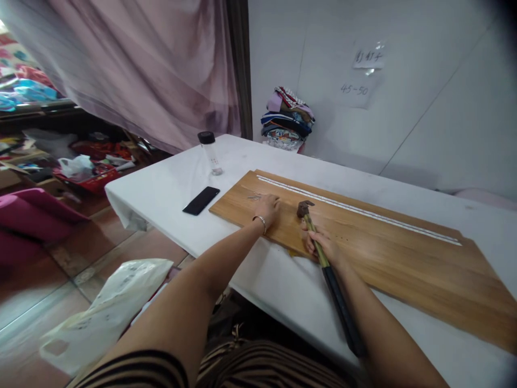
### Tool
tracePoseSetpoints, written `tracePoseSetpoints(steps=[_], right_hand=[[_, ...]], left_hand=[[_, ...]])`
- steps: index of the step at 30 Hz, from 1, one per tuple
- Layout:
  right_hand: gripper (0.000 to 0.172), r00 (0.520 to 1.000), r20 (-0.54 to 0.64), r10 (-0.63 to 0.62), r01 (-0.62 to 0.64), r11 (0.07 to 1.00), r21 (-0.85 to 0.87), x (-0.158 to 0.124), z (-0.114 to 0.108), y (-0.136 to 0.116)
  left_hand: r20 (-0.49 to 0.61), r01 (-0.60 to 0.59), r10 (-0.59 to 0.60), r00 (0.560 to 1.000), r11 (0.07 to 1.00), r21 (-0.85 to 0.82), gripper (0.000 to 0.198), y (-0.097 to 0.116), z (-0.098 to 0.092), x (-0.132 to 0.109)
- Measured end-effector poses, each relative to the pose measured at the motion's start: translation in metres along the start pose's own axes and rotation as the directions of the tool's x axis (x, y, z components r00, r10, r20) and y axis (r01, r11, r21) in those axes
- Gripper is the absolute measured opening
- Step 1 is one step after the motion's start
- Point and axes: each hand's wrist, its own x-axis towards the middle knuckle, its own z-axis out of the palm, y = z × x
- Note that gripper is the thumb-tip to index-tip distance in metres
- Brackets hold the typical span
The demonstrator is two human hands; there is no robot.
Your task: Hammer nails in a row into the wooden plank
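Observation:
My right hand (pixel 322 243) is wrapped round the upper handle of a claw hammer (pixel 318 249). The hammer's rusty head points away from me over the wooden board (pixel 388 253), and its black grip runs back beneath my forearm. Resting low on the board's left part is my left hand (pixel 268 208), a bracelet at its wrist. Its fingers look curled together, and whatever may be in them is hidden. Several loose nails (pixel 254 197) lie just left of that hand. A row of small dark marks shows on the board right of the hammer.
A white measuring strip (pixel 355 209) runs along the board's far side. On the white table (pixel 161 188) are a black phone (pixel 201 200) and a clear bottle (pixel 212 156) with a black lid. Folded clothes (pixel 287 119) are stacked by the wall. A plastic bag (pixel 113 307) lies lower left.

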Motion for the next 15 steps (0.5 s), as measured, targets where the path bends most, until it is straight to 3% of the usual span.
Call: tracePoseSetpoints(steps=[8, 15], right_hand=[[0.044, 0.998, 0.029, -0.056, 0.055, 0.998, 0.029, 0.004, 0.002, 0.004], [0.043, 0.995, 0.063, -0.075, 0.071, 0.996, 0.062, 0.005, 0.002, 0.005]], left_hand=[[0.052, 0.107, -0.124, 0.991, 0.962, 0.251, 0.039, -0.025, -0.033, 0.026], [0.198, -0.011, -0.083, 0.977, 0.903, 0.430, 0.044, -0.037, -0.036, 0.040]])
